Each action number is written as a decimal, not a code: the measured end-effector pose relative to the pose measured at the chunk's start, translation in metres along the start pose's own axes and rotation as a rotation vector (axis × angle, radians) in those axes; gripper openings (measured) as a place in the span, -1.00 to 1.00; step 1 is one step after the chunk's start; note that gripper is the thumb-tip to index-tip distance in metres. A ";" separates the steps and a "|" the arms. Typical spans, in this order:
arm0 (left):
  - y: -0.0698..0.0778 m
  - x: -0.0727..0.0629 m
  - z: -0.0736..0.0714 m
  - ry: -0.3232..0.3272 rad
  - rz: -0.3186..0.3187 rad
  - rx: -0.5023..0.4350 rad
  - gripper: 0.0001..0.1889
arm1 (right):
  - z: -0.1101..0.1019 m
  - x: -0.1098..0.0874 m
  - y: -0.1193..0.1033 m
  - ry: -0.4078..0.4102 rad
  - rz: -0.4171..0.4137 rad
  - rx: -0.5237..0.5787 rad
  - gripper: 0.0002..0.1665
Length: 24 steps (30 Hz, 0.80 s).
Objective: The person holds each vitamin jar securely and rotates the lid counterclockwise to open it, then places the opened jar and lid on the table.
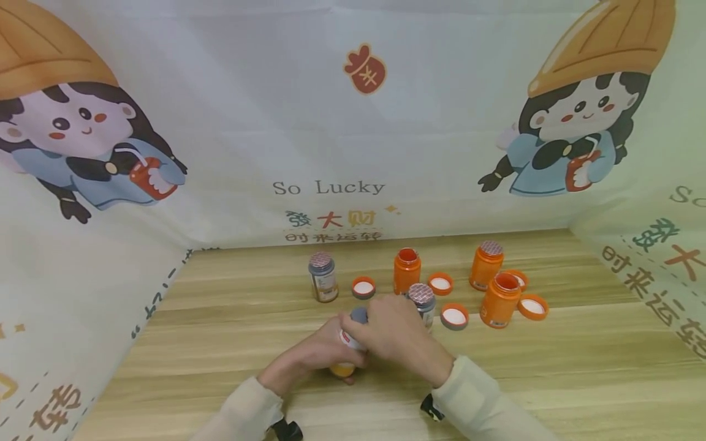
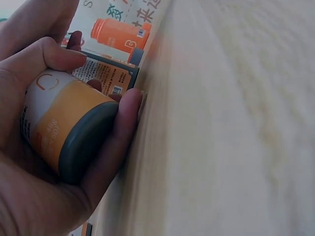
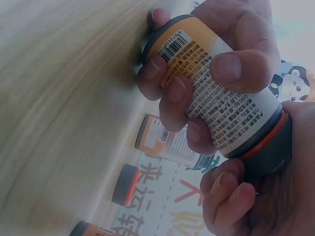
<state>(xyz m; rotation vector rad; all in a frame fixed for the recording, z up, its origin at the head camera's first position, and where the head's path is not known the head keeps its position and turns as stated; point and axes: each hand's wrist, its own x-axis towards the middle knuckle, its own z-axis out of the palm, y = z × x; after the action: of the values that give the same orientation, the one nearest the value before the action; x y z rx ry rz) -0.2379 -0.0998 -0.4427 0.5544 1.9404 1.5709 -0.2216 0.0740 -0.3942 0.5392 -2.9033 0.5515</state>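
My left hand [image 1: 320, 348] grips a grey bottle with a white and orange label [image 3: 231, 110], fingers curled round its body. The bottle is tilted just above the table, its dark base [image 2: 88, 142] showing in the left wrist view. My right hand [image 1: 398, 327] holds the bottle's grey cap [image 3: 268, 150], which has an orange ring and sits on the bottle's mouth. Part of the cap is hidden in the palm. Just behind the right hand stands a foil-sealed grey bottle [image 1: 421, 296], partly covered by it.
Another foil-sealed grey bottle [image 1: 323, 280] stands at the back left. Further right stand orange bottles: two open-mouthed [image 1: 407, 277] [image 1: 499, 304] and a foil-topped one [image 1: 486, 271]. Several caps, such as a grey-rimmed cap [image 1: 455, 317] and an orange cap [image 1: 532, 307], lie inside-up. A printed cloth [image 1: 331, 135] encloses the wooden table [image 1: 220, 318].
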 end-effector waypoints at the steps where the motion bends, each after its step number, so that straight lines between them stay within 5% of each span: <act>1: 0.000 0.000 0.000 0.002 -0.009 -0.005 -0.59 | 0.001 0.000 0.000 -0.002 -0.002 -0.002 -0.25; 17: 0.001 -0.002 -0.001 -0.009 -0.041 -0.028 -0.59 | 0.004 0.002 0.006 0.009 -0.015 0.046 -0.27; 24: -0.004 -0.002 -0.009 -0.132 -0.014 -0.138 -0.72 | 0.003 0.004 0.005 -0.016 -0.095 0.038 -0.34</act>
<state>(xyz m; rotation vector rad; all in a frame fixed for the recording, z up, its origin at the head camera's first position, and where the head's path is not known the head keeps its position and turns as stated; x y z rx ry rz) -0.2423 -0.1088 -0.4445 0.5703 1.7212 1.6032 -0.2275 0.0758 -0.3977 0.6854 -2.8698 0.5932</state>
